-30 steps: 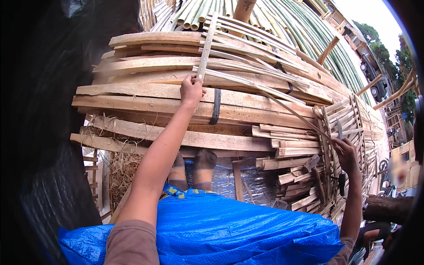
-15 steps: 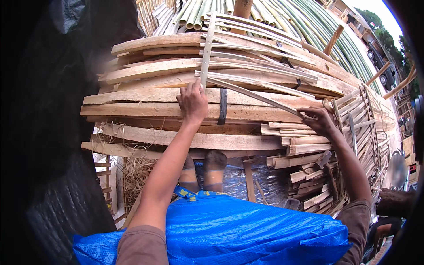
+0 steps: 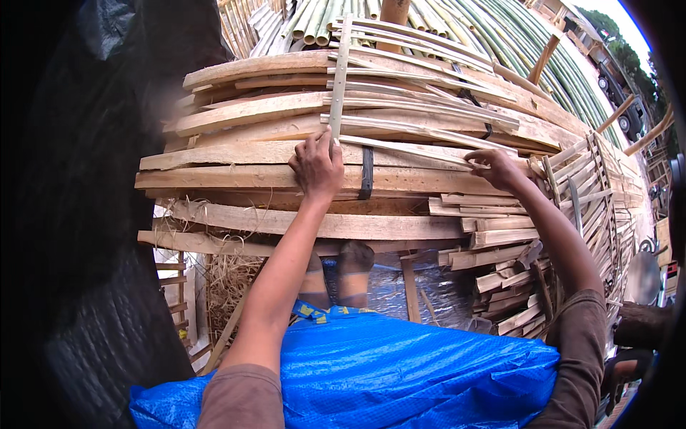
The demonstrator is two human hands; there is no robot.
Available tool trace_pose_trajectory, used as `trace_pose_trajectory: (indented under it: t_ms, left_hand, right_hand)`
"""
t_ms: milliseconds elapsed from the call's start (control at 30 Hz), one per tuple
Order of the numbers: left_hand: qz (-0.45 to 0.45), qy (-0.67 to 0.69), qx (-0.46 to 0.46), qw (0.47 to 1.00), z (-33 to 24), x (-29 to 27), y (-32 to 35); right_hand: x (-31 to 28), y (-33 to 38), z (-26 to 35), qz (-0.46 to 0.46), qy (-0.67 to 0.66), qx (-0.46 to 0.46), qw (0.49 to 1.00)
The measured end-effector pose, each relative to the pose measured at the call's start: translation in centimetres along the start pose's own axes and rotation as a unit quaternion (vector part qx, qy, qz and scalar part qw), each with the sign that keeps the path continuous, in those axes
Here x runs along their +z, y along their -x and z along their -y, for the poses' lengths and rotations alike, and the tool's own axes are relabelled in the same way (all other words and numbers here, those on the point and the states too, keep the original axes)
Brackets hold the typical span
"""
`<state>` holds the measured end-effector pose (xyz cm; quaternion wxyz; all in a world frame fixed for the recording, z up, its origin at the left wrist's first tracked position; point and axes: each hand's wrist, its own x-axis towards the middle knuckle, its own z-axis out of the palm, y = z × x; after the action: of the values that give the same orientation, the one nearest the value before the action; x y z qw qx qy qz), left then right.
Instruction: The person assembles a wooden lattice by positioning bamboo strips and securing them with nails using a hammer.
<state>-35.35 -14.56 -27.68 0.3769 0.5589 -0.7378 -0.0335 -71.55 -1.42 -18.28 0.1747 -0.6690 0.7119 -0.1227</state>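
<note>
A flat, pale bamboo slat (image 3: 340, 79) with a row of small dots stands crosswise over several thin split-bamboo strips (image 3: 421, 104), whose left ends lie under or against it. My left hand (image 3: 318, 168) is closed around the slat's near end, thumb and fingertips pressed on it. My right hand (image 3: 493, 170) pinches the right end of the nearest thin bamboo strip (image 3: 404, 147). That strip runs from beside my left fingertips across the timber, slanting slightly down to the right. Where its left end meets the slat is partly hidden by my fingers.
Long sawn planks (image 3: 243, 176) form the work surface, with black bands (image 3: 366, 171) around some. Short split pieces (image 3: 500, 236) are stacked at right beside a slatted bamboo rack (image 3: 597, 186). Green bamboo poles (image 3: 493, 43) lie behind. Blue sheeting (image 3: 400, 365) covers my lap; a dark sheet (image 3: 93, 214) hangs left.
My right hand has moved up and left, swinging the thin strip's right end upward, so it lies more nearly level with the other strips. My left hand stays at the slat's near end.
</note>
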Motion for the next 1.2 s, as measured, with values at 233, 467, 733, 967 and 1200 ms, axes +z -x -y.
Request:
trace_pose_trajectory:
  t_ms: [233,467,733,967,1200]
  left_hand:
    - [0.105,0.037,-0.090,0.990,-2.1,-1.7,-1.3]
    - [0.140,0.174,-0.148,0.963,-3.4,-4.9,-5.0]
    - [0.078,0.204,0.011,0.976,-3.9,-12.9,-11.9]
    - [-0.039,0.062,0.244,0.967,-10.0,-25.0,-20.3]
    - [-0.101,0.031,0.348,0.932,-18.5,-34.0,-20.6]
  right_hand:
    - [1.8,8.2,6.6,0.025,-0.116,0.138,0.983]
    - [6.4,13.7,7.6,-0.113,-0.182,0.054,0.975]
    - [11.4,20.6,9.4,-0.211,-0.273,0.011,0.939]
    - [12.8,23.9,10.7,-0.187,-0.315,0.060,0.929]
    - [14.5,25.6,11.6,-0.150,-0.341,0.023,0.928]
